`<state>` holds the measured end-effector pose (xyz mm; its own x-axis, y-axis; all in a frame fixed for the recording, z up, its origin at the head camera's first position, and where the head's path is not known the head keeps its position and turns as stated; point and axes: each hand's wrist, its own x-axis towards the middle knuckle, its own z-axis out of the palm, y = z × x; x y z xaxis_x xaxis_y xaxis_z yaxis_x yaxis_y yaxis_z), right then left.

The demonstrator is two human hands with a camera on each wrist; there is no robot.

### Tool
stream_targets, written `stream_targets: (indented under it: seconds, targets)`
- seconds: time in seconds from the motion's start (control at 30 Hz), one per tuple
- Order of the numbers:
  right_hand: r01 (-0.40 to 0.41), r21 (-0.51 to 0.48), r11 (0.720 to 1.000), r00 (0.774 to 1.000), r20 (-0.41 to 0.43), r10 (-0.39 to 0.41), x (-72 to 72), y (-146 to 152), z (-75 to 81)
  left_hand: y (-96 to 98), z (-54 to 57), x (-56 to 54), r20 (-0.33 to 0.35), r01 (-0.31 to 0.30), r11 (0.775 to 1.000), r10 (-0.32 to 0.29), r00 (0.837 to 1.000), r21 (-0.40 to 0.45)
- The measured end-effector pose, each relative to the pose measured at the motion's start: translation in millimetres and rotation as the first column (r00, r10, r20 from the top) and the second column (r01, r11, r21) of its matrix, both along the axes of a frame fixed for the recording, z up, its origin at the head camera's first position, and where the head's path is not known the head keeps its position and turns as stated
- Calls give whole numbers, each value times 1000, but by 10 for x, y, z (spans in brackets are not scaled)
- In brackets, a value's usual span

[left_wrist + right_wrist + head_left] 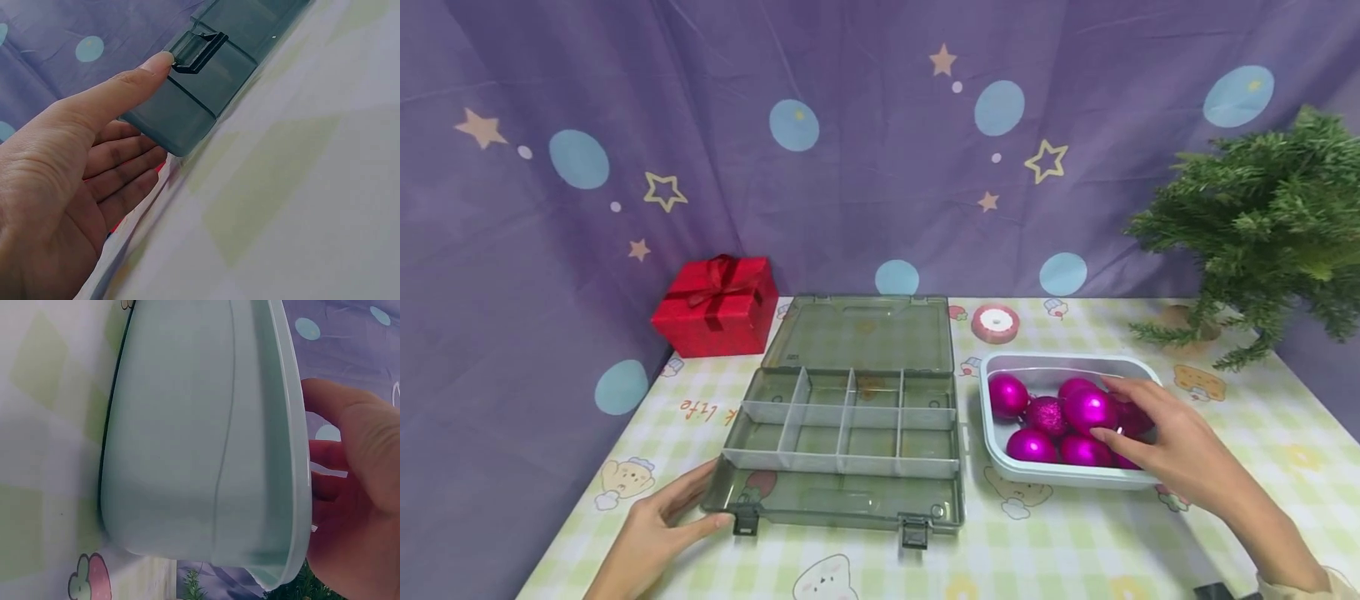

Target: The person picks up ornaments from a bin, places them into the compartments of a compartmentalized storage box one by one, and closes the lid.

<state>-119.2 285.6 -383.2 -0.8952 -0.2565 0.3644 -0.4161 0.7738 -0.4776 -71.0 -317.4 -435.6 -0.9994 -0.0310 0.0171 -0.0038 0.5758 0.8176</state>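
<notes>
A grey see-through compartment box lies with its lid folded back. At its front left corner my left hand holds on, the thumb at a black latch and the fingers along the side. To the right, a pale blue tub holds several magenta Christmas balls, shiny ones and a glittery one. My right hand reaches in over the tub's right side and grips a shiny Christmas ball between thumb and fingers. In the right wrist view the tub wall hides the balls.
A red gift box with a bow stands at the back left. Behind the tub lies a roll of ribbon. A small artificial fir tree rises at the back right, and a purple curtain hangs behind the table.
</notes>
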Motion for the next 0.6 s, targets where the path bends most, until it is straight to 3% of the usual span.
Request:
stream_targets:
  seconds: [0.3, 0.6]
  targets:
    - [-23, 64, 998, 999, -34, 25, -42, -25, 5, 2, -17, -3, -42, 21, 999, -19, 999, 37]
    - [-17, 88, 996, 997, -79, 23, -58, -42, -11, -11, -18, -30, 25, -3, 999, 2, 1000, 42]
